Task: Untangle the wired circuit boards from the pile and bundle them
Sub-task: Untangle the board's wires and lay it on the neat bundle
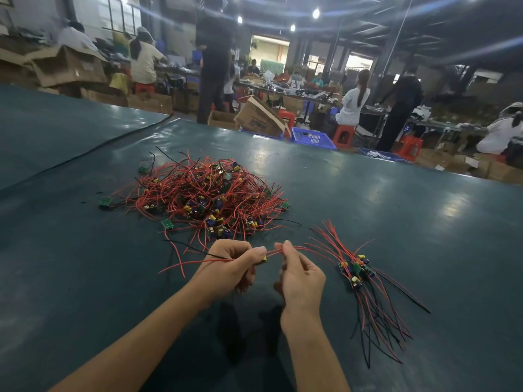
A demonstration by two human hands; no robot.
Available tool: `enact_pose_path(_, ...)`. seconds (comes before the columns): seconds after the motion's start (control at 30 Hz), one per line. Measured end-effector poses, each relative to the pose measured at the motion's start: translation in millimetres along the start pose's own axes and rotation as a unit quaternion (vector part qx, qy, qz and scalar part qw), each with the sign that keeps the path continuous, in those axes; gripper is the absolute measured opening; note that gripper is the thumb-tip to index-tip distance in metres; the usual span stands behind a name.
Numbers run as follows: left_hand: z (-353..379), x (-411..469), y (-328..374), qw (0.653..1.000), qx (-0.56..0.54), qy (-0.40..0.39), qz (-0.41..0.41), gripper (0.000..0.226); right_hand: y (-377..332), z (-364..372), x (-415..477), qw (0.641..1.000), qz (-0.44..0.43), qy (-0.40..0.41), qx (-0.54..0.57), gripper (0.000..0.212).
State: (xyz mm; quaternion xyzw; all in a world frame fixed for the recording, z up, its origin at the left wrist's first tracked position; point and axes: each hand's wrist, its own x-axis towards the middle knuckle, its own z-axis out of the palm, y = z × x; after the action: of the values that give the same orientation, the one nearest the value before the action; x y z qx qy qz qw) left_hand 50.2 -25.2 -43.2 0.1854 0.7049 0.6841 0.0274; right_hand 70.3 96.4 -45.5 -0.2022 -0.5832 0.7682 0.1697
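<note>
Past the dark green table cover [396,222], a tilted cardboard box [259,117] leans just beside a blue crate [311,138] and a red stool [343,135], with people at cluttered benches [283,90] under bright ceiling lamps [315,13].

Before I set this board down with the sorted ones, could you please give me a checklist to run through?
1. Left hand grips the held board: ok.
2. Right hand pinches its red wires: ok.
3. Held wires free of the pile: cannot tell; the trailing leads end close to its loose strands.
4. Sorted bundle lies apart from the pile: ok.
5. Bare table between the hands and the bundle: ok.
</note>
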Motion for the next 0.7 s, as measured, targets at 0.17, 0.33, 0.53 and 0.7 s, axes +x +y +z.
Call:
enact_pose_path(0.17,0.8,0.4,3.5,1.000,-0.019,-0.009,0.000,0.036,-10.7,-21.6,24.7,0.993,0.024,0.085,0.075,0.034)
enact_pose_path(0.33,-0.9,-0.1,3.1,0.999,-0.034,-0.019,0.000,0.036,-14.1,-33.3,31.9,0.987,0.030,0.074,0.138,0.028)
enact_pose_path(0.53,-4.0,0.6,1.3,0.997,-0.062,-0.037,0.000,0.034,-14.6,-31.9,29.5,0.994,-0.042,0.079,0.065,0.039)
enact_pose_path(0.7,-9.6,1.9,0.3,0.994,-0.098,-0.056,-0.008,0.031,-17.6,-32.9,25.3,0.998,-0.009,0.029,0.048,0.040)
